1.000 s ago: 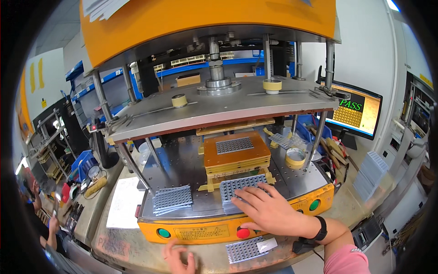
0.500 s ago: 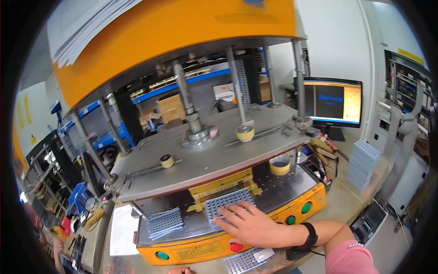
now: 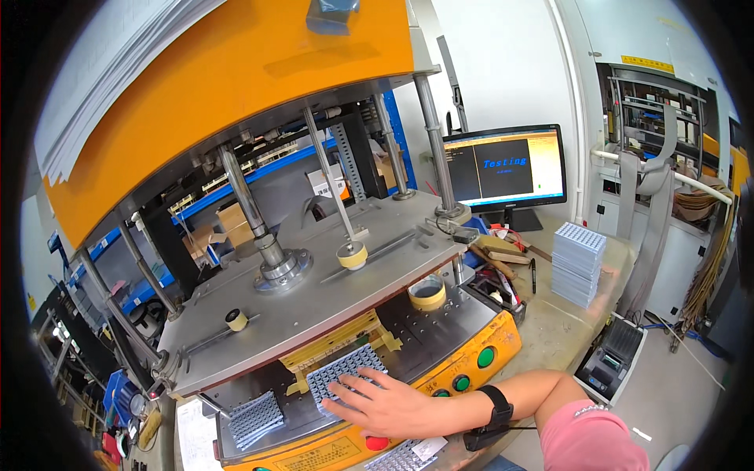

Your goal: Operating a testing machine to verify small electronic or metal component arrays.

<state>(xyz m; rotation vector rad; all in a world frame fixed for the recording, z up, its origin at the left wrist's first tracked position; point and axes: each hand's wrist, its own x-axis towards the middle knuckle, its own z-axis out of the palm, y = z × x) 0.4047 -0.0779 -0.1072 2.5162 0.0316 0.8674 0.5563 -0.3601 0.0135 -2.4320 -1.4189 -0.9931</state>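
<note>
My right hand (image 3: 389, 402) lies palm down with its fingers spread on a blue-grey panel patterned with rows of small units (image 3: 345, 369). This panel rests on the dark metal bed of an orange press (image 3: 491, 341), against a yellow-taped block (image 3: 330, 341) under the upper plate. A watch is on my right wrist. Left of the hand, a small stack of similar panels (image 3: 257, 418) sits on the bed. Another panel (image 3: 393, 458) lies below the front edge, partly covered by a white label. My left hand is out of the picture.
A red button (image 3: 377, 443) sits just below my hand, with green buttons (image 3: 486, 356) farther right. The grey plate (image 3: 228, 294) hangs over the bed on steel posts. To the right stand a tall panel stack (image 3: 577, 271), loose tools (image 3: 503, 251) and a monitor (image 3: 503, 169).
The view has turned to the right, so everything sits farther left. My right hand stays on the panel. A sliver of my left hand at the lower edge has gone from view.
</note>
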